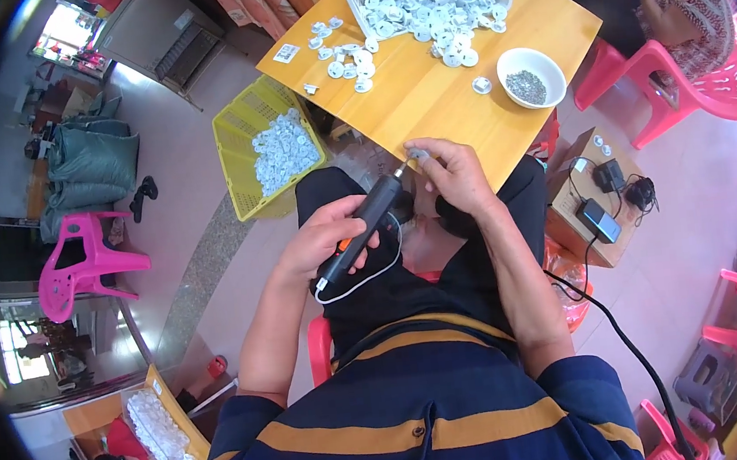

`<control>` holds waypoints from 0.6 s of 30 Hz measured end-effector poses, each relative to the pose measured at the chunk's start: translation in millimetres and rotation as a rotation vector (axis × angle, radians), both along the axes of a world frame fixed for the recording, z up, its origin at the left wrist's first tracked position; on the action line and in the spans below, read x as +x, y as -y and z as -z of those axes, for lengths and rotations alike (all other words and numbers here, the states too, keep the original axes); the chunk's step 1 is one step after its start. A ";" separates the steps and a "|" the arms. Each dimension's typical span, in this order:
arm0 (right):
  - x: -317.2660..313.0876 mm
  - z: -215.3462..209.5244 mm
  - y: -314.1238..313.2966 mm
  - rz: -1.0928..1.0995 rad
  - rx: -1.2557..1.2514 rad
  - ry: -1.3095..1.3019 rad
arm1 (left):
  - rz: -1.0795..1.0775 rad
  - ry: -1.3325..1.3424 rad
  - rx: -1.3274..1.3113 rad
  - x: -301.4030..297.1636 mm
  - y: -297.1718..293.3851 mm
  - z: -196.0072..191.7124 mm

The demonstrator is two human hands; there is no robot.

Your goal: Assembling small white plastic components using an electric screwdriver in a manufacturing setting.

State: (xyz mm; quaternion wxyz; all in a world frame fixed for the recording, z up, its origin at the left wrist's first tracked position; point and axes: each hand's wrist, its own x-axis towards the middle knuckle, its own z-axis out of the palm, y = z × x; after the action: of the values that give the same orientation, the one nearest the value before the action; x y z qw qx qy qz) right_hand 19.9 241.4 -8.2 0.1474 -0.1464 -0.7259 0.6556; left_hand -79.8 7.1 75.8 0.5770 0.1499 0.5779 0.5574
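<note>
— What's in hand?
— Left hand (327, 238) has its grip closed on the electric screwdriver (366, 226); right hand (452, 173) pinches a small white disc (417, 153) at the desk (426, 91) edge.
— Next?
— Probably holding the tip steady.

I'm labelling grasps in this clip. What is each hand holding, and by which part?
The left hand wraps the black electric screwdriver around its barrel. The right hand pinches a small grey-white part at the table edge.

Smooth varnished wooden table (426, 91), matt black plastic screwdriver (366, 226), glossy white bowl (529, 59), yellow plastic basket (240, 140)
</note>
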 end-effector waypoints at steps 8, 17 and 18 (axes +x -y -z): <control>-1.7 -1.1 -0.8 0.001 -0.035 -0.005 | 0.015 -0.010 -0.006 0.2 -0.9 2.7; 0.0 -3.1 -1.2 0.009 -0.077 -0.001 | 0.024 -0.017 0.036 5.9 -1.5 6.2; -0.2 -4.3 -0.9 0.005 -0.071 -0.005 | 0.004 0.027 0.059 8.5 -0.7 7.9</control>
State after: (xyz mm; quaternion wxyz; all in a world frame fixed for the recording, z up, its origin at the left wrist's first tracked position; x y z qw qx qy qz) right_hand 19.7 242.3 -3.9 0.1456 -0.1518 -0.7015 0.6809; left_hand -71.3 7.8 67.9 0.5814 0.1605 0.5530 0.5749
